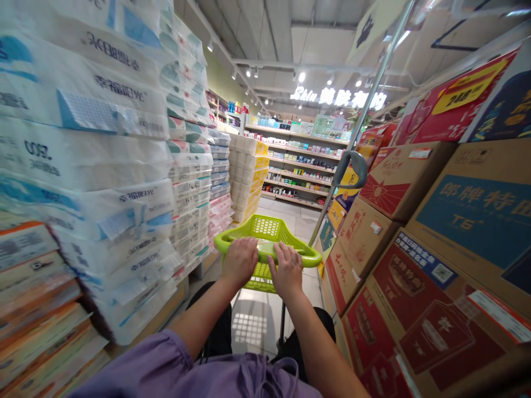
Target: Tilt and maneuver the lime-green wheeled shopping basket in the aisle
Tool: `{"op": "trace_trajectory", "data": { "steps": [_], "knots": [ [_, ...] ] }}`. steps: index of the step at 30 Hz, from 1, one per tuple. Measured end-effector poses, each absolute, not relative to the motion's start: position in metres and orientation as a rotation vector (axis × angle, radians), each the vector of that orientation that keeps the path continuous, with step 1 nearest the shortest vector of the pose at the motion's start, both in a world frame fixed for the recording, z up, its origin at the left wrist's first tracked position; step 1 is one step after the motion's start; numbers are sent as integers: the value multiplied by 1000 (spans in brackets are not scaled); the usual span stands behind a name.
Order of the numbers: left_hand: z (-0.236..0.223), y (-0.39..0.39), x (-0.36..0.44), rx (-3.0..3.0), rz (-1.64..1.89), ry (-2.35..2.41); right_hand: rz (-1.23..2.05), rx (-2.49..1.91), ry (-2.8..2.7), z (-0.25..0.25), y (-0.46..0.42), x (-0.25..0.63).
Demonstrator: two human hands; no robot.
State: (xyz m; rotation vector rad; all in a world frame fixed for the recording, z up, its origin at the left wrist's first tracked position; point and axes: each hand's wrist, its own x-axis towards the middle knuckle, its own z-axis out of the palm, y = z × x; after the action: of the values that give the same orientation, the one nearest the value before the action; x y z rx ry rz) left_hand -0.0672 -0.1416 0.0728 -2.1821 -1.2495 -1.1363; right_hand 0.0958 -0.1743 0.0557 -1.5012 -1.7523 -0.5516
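In front of me stands a lime-green shopping cart (265, 222) with a perforated plastic basket. My left hand (241, 258) is wrapped over the left part of its handle bar, fingers curled around it. On the right part of the same bar, my right hand (287, 268) has its fingers folded over the top, thumb along the near side. A short stretch of the handle shows between the two hands. What I can see of the basket's inside is bare green mesh. The cart's lower frame is mostly hidden by my arms and legs.
Stacked tissue packs (124, 160) wall the left side, with orange packs (37, 309) nearer. Cardboard cartons (468, 204) line the right beside a metal pole (373, 91). A tiled aisle (290, 221) leads to shelves of small goods (298, 160).
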Motion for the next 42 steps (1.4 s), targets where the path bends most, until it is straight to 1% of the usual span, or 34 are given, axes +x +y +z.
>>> {"op": "trace_trajectory", "data": {
  "steps": [4,11,13,18,26,31,33,38,42],
  "knots": [
    [74,-147,-64,-2226,-1096,-1180,-549,-1500,-1774,55,-175,100],
    [86,-120,-111,-2059,-1114,-1529,-540,-1502,-1777,55,-173,99],
    [83,-123,-104,-2087,-1104,-1499,-534,-1504,-1771,55,-173,96],
    [73,-139,-76,-2168,-1130,-1240,-521,-1517,-1762,56,-175,96],
    [81,-130,-87,-2084,-1127,-1447,-547,-1514,-1760,54,-176,92],
    [75,-147,-55,-2281,-1121,-1088,-526,-1531,-1755,55,-177,85],
    [75,-149,-52,-2322,-1117,-1032,-522,-1516,-1762,55,-178,86],
    [84,-128,-93,-2164,-1170,-1313,-496,-1486,-1763,57,-179,91],
    [85,-116,-119,-2034,-1118,-1473,-477,-1491,-1756,57,-178,88]
  ]
}}
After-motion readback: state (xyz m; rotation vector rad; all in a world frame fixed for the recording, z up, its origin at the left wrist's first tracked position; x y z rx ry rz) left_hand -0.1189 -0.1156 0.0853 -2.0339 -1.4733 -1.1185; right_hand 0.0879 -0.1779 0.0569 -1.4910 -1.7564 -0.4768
